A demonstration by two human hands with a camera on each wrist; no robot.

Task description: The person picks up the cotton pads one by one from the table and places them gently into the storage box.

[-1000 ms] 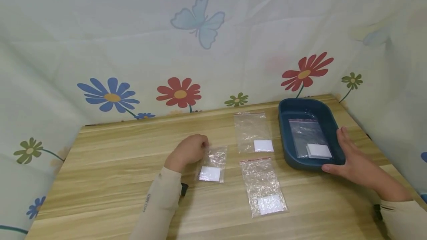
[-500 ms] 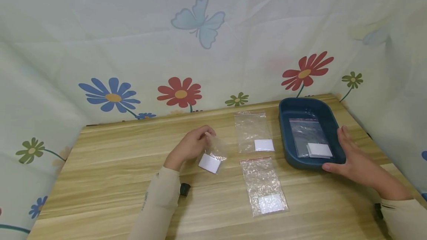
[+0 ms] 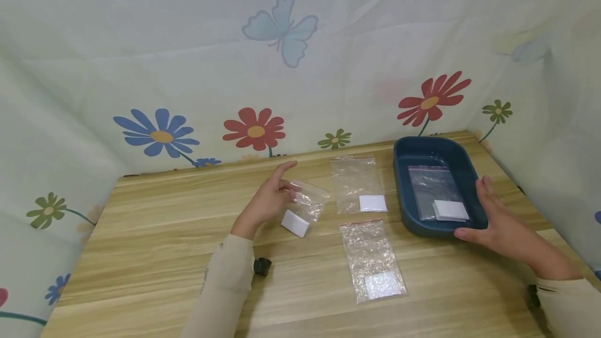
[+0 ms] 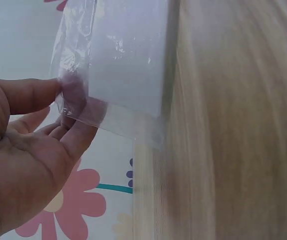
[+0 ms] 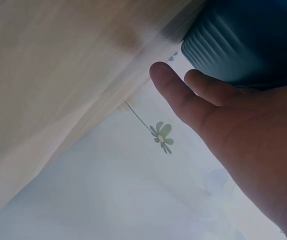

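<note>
In the head view my left hand (image 3: pixel 266 201) pinches a small clear zip bag (image 3: pixel 312 200) holding a white rectangular piece (image 3: pixel 296 223). That bag hangs tilted over the table; the left wrist view shows thumb and fingers on the plastic edge (image 4: pixel 76 95). My right hand (image 3: pixel 504 228) rests with extended fingers against the near right corner of a dark blue plastic tub (image 3: pixel 406 213). Inside the tub lies a clear bag (image 3: pixel 432 186) with white pieces (image 3: pixel 451 210). In the right wrist view, the hand (image 5: pixel 238 120) partly hides the tub (image 5: pixel 238 45).
Two more clear zip bags with white pieces lie flat on the wooden table (image 3: pixel 178 254), one farther back (image 3: pixel 349 181) and one nearer (image 3: pixel 371 246), both left of the tub. A flower-printed curtain (image 3: pixel 291 93) stands behind the table and along its sides.
My left hand has lifted the small bag off the table and moved slightly away from me; the bag has tilted. My right hand and the tub have stayed in place.
</note>
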